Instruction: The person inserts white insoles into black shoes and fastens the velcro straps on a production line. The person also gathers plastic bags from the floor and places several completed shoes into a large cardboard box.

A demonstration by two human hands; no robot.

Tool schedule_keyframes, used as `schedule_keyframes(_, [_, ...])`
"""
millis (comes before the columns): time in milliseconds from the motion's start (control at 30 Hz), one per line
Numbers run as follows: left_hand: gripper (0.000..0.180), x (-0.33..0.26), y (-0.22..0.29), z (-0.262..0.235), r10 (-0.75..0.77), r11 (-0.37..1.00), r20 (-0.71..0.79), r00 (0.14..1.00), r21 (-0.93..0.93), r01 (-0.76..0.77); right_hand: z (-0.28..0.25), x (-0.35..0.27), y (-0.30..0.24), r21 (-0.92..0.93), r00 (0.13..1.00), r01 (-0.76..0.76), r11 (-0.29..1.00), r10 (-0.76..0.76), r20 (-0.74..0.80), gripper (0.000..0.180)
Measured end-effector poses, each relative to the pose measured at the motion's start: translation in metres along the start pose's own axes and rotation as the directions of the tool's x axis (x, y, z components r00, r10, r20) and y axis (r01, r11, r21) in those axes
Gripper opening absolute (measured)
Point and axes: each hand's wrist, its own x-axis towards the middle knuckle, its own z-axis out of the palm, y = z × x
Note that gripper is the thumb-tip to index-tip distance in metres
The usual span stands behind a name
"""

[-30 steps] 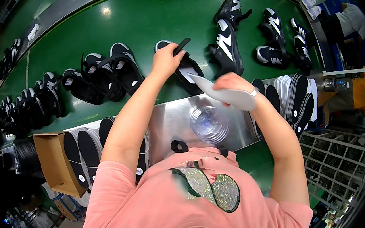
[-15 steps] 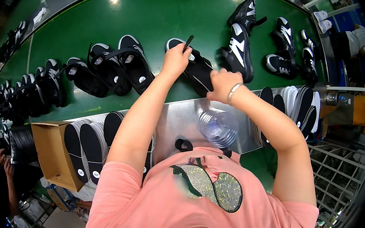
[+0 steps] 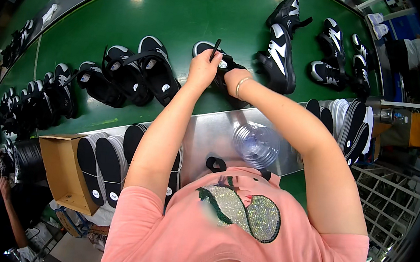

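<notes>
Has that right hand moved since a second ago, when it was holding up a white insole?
Yes. The right hand has gone forward from above the metal shelf onto the black shoe on the green belt; the insole is no longer visible.

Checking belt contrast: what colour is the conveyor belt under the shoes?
Green; the conveyor belt shows clearly in the head view.

Shoe factory assembly line.
Rows of black-and-white sneakers (image 3: 279, 56) and strapped sandals (image 3: 149, 71) ride a long green conveyor belt (image 3: 181, 10); stacked insoles (image 3: 351, 123) and a cardboard box of insoles (image 3: 62, 172) flank the steel workbench (image 3: 204, 135).
</notes>
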Motion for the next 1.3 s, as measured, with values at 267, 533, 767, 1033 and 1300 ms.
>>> schedule_keyframes(267, [0.025,0.002,-0.008,0.003,0.028,1.0,0.009,1.0,0.008,-0.028,0.007,0.015,-0.009,-0.026,0.999,-0.037,0.999,0.037,0.024,0.023])
schedule_keyframes(533, [0.023,-0.001,-0.001,0.003,0.092,0.994,-0.058,0.994,0.069,-0.088,-0.011,-0.015,0.002,-0.158,0.967,0.154,0.975,-0.116,0.228,0.025])
schedule_keyframes(767, [0.024,0.0,-0.003,0.008,0.07,0.996,-0.06,0.996,0.056,-0.067,0.007,-0.037,0.015,0.016,0.962,0.175,0.984,-0.175,0.21,0.034])
schedule_keyframes(1033, [0.026,-0.003,0.009,-0.004,-0.019,1.0,0.148,0.989,0.015,0.017,0.025,-0.007,0.026,0.981,0.989,0.094,-0.169,0.128,-0.072,0.021])
schedule_keyframes(1300, [0.019,0.001,0.01,0.001,0.149,0.963,-0.082,0.985,0.239,-0.125,0.018,-0.05,0.043,0.913,0.915,0.393,-0.105,-0.049,-0.4,0.015])
